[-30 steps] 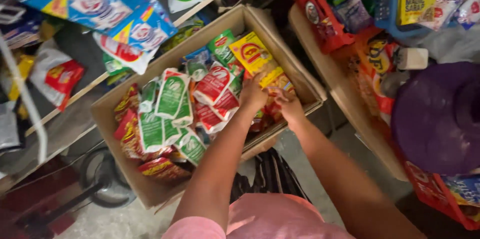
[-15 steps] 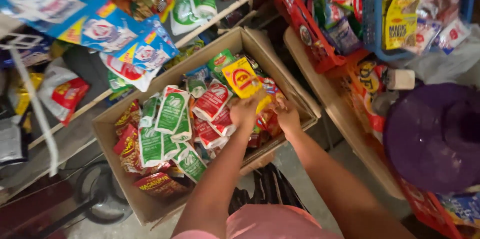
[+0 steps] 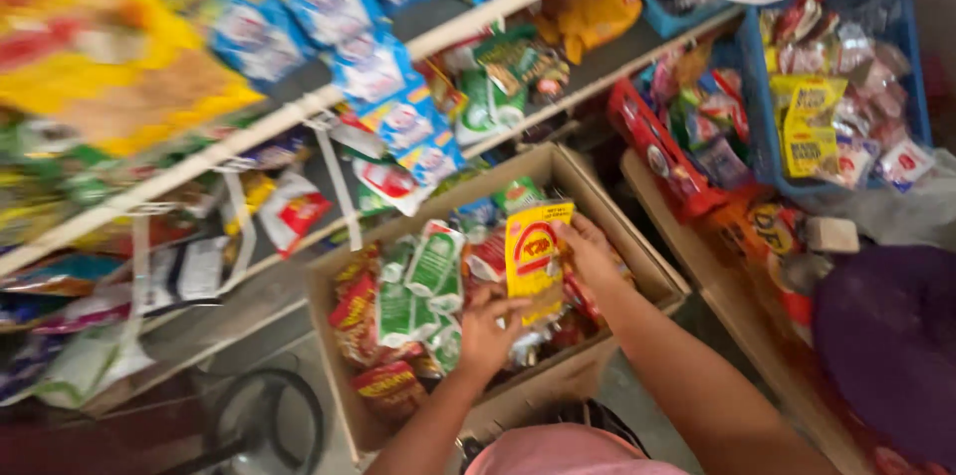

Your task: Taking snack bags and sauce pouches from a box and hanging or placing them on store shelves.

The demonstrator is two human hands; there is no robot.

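Upper left of the frame: I see a blurred yellow and red bag (image 3: 95, 67) hanging close to my camera, too smeared to tell more.
Shelf rail: a pale shelf edge (image 3: 299, 107) runs diagonally from the left edge up to the top centre, with blue sachet strips (image 3: 383, 87) hanging along it.
Lower left: a dark round stand (image 3: 269, 420) sits on the floor, just beside the box.
Cardboard box: the open cardboard box (image 3: 662, 281) lies at centre frame, tilted in my view and packed with sachets.
Box contents: green and white sachets (image 3: 418, 281) lie left of centre inside, with red snack packs (image 3: 354, 321) against the left wall.
Left hand: my left hand (image 3: 488, 331) is low in the box, its grip closed on the bottom edge of the yellow packet.
Yellow packet: the yellow packet (image 3: 536, 256) with a red oval stands upright above the middle of the box, lifted clear of the sachets.
Right hand: my right hand (image 3: 590, 251) has its grip pinching the packet's right edge near the top.
Right of box: a red basket (image 3: 652, 151) of mixed packets sits just beside the box.
Upper right: a blue basket (image 3: 752, 77) holds yellow and clear packets.
Lower right: a dark purple round thing (image 3: 886, 346) fills the corner.
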